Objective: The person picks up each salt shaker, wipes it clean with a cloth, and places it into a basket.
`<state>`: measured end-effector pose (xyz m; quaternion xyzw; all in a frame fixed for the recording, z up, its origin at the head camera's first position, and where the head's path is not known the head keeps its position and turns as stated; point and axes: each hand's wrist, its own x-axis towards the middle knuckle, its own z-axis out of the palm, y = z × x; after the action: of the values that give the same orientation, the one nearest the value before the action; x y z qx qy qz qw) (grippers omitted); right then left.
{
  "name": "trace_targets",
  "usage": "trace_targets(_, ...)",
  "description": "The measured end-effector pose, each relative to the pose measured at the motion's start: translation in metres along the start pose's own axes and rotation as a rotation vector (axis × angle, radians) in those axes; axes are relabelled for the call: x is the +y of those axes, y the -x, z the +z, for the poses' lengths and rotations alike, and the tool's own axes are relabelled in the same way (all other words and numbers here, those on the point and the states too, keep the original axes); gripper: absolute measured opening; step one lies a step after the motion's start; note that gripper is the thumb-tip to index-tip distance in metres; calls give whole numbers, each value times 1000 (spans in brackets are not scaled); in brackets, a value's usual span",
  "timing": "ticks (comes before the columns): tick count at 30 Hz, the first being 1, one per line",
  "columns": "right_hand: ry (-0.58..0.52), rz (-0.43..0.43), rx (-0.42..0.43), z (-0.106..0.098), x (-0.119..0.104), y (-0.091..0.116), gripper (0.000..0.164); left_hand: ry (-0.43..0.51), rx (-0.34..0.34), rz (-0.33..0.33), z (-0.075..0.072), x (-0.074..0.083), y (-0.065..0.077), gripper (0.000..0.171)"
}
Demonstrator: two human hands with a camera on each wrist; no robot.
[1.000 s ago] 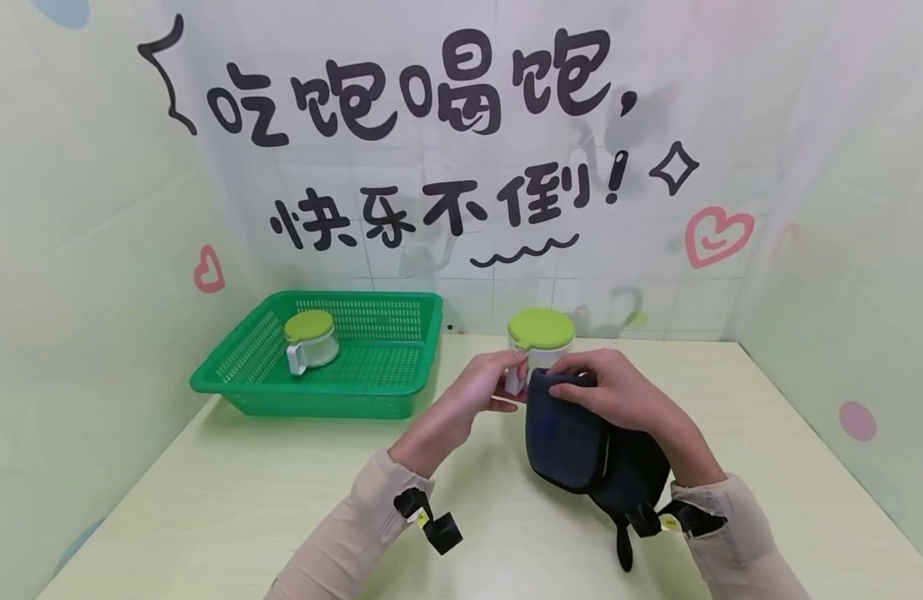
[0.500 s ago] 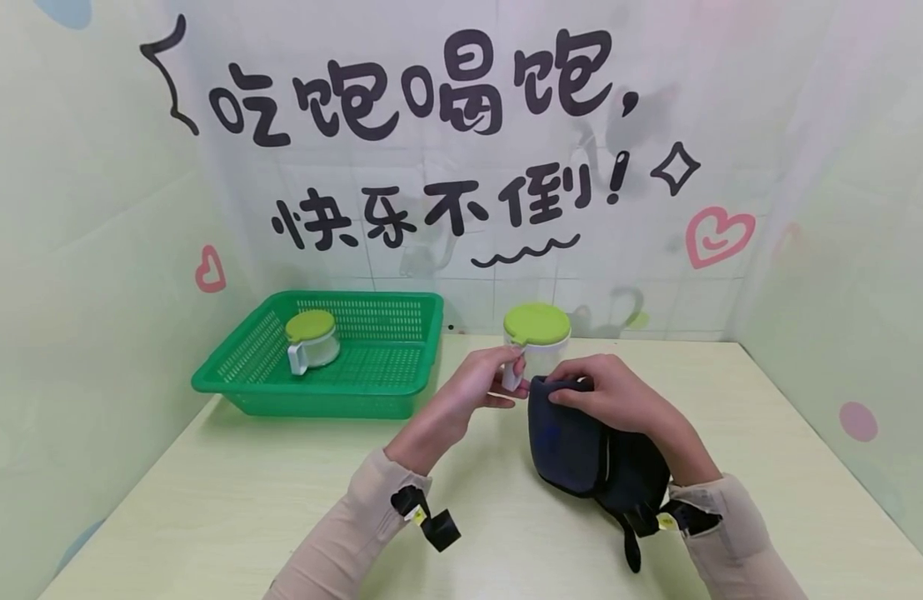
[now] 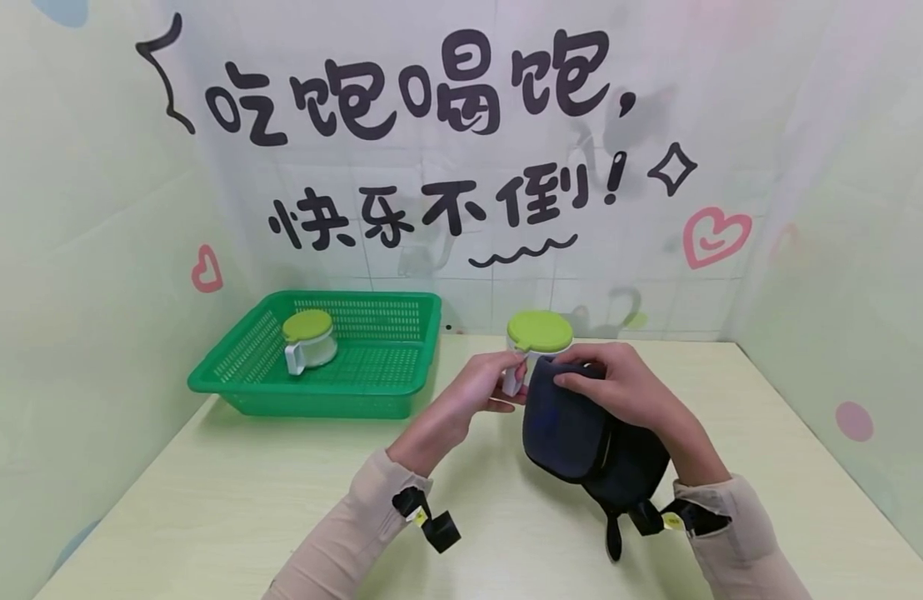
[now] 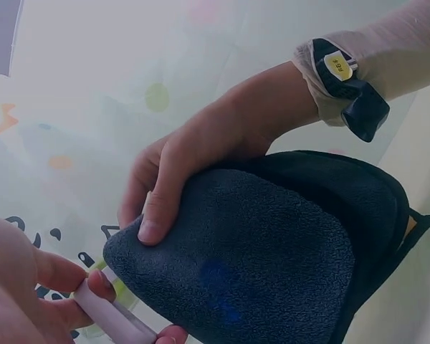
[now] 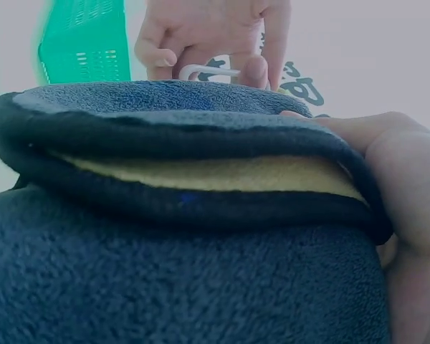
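My left hand (image 3: 486, 385) pinches the white handle (image 4: 115, 319) of a clear seasoning jar with a green lid (image 3: 540, 330). The jar is upright near the back of the table; the cloth covers much of its body. My right hand (image 3: 619, 385) grips the top edge of a folded dark blue plush cloth (image 3: 562, 429), thumb on the near face, against the jar's front right side. In the right wrist view the cloth's black trim (image 5: 201, 215) and a yellowish inner layer (image 5: 222, 174) show. A black loop (image 3: 614, 537) hangs from its lower end.
A green plastic basket (image 3: 322, 403) stands at the back left. Inside it sits a second seasoning jar (image 3: 321, 350) with a green lid and white handle. The pale wooden table (image 3: 236, 500) is bounded by printed curtains at the back and sides.
The jar rises slightly, then comes back down. My right hand and the cloth have shifted a little upward, and the loop has swung left. The left hand keeps hold of the handle.
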<state>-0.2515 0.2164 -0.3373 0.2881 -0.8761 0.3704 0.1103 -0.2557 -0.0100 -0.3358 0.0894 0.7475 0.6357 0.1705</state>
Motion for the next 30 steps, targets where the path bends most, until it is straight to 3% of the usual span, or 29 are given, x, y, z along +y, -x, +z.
trace_targets(15,18,25,-148,10,12,-4,12,31,15,8,-6,4,4,32)
trace_targets(24,27,20,-156,10,12,-3,14,38,15,16,-8,6,6,32)
trace_targets(30,3,5,-104,2,8,-1,13,16,4,8,-6,5,5,33)
